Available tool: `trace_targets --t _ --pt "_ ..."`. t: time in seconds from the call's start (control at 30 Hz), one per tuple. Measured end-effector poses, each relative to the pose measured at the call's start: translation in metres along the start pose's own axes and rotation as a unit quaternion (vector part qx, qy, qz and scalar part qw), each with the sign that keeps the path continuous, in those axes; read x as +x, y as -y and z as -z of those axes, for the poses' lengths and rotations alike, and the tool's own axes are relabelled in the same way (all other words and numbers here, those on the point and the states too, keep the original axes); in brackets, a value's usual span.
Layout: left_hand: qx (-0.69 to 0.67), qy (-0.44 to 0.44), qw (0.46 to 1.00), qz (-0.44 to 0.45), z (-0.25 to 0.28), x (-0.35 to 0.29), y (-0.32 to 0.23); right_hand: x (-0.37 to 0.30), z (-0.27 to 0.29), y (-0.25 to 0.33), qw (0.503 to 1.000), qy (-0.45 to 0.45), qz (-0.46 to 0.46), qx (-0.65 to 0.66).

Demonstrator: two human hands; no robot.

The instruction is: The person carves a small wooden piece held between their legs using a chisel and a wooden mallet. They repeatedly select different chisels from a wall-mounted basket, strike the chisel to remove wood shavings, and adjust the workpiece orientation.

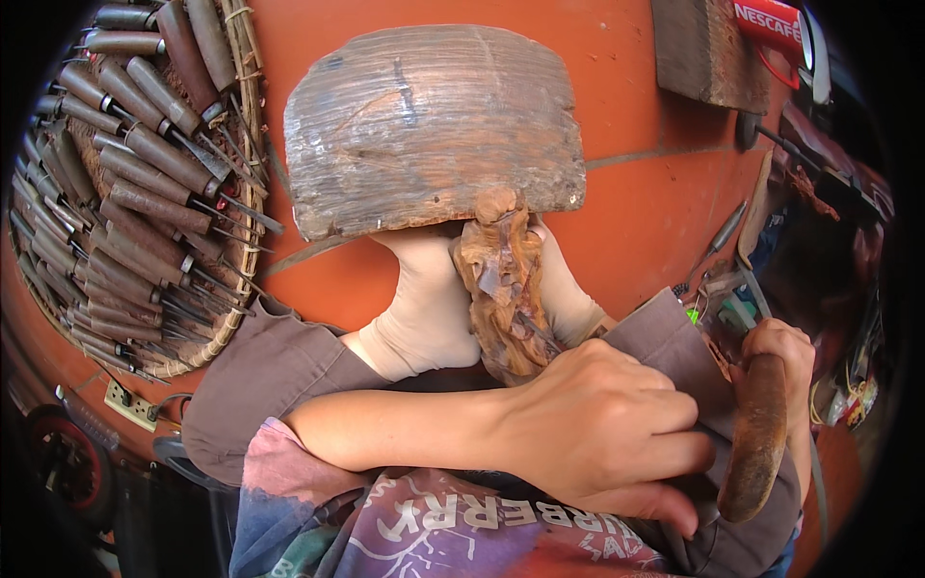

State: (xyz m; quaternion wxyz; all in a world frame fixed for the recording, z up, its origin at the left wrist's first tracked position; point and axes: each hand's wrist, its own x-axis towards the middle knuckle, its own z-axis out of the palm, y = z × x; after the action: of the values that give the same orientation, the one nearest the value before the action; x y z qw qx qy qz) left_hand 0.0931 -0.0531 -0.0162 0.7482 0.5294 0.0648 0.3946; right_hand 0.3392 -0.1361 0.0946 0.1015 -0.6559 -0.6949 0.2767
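A carved wooden figure (503, 289) lies lengthwise between my two feet in beige socks (424, 308), its top end against a weathered wooden block (434, 125) on the orange floor. My left hand (602, 433) reaches across my lap and is curled into a fist at the figure's near end. Whatever is inside the fist is hidden. My right hand (782, 354) is at the right, closed around the top of a dark brown wooden mallet (758, 443) that hangs downward beside my knee.
A round woven tray (246, 144) at the left holds several wood-handled chisels (145, 164). A white power strip (130, 405) lies below it. A wooden plank (703, 48) and a red mug (771, 24) sit at the top right, with loose hand tools (723, 231) along the right.
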Motion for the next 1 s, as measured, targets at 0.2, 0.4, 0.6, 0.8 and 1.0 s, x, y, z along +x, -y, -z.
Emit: trace_targets --t 0.2,0.4,0.6,0.8,1.0 --pt "-0.051 -0.085 0.995 0.019 -0.006 0.010 0.003 0.003 0.012 0.013 0.999 -0.011 -0.002 -0.040" --pt "-0.050 -0.112 0.992 0.017 -0.005 0.007 0.003 0.002 0.009 0.008 0.998 -0.022 0.024 -0.044" --pt "-0.062 -0.088 0.994 0.003 0.002 0.005 0.003 0.002 0.018 0.013 0.998 -0.036 0.026 -0.053" --pt "-0.060 -0.089 0.992 -0.070 0.004 0.003 0.007 0.002 0.027 0.021 0.998 -0.041 0.046 0.011" --pt "-0.052 -0.070 0.994 -0.070 0.008 -0.001 0.006 0.010 0.018 0.007 0.991 -0.035 0.081 -0.100"
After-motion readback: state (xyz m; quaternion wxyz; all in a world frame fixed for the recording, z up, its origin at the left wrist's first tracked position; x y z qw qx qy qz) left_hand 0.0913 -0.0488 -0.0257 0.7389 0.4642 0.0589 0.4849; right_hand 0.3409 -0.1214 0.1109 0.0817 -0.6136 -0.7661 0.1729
